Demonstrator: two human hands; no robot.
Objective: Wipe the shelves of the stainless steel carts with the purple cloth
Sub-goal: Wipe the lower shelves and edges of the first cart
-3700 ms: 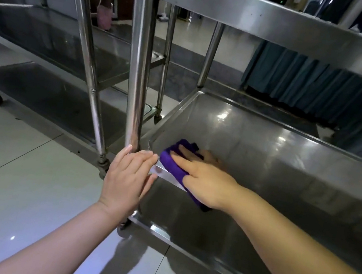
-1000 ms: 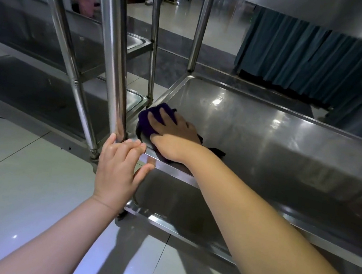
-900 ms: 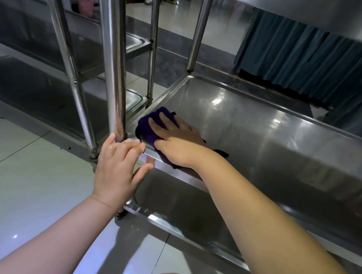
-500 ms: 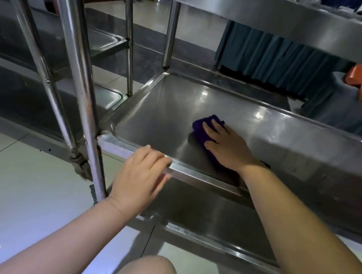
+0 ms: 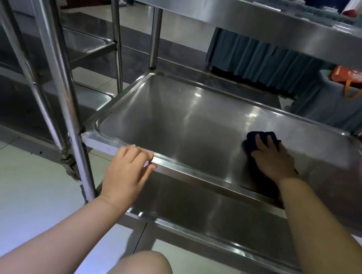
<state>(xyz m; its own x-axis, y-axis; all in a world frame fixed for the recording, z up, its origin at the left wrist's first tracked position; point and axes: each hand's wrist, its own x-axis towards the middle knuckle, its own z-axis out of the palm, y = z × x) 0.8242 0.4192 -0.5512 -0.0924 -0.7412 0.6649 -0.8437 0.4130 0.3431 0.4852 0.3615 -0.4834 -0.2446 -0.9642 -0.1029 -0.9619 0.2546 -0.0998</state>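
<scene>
Since half a second ago, the purple cloth [image 5: 259, 141] has travelled from the left-centre of the middle shelf [image 5: 176, 127] to its right part, nearer the right edge than the left. I see my right hand [image 5: 270, 158] flat on top of it, fingers [image 5: 258, 139] extended and pressing the cloth onto the steel; cloth shows beyond the fingertips and to the left of the hand. My left hand [image 5: 126, 172] is at the shelf's front edge, close to the front-left corner, fingers curled over the rim and gripping it, just beside the front-left upright post [image 5: 65, 86]. Compared with earlier frames, that hand has shifted from the post's foot to the rim. Above runs the top shelf [image 5: 195, 3]; below, the bottom shelf [image 5: 210, 214]. A second cart [image 5: 75, 50] stands beyond the left edge. An orange bag [image 5: 360, 80] sits past the far-right corner, before a teal curtain [image 5: 257, 59]. My knee [image 5: 146, 270] shows at the lower edge.
</scene>
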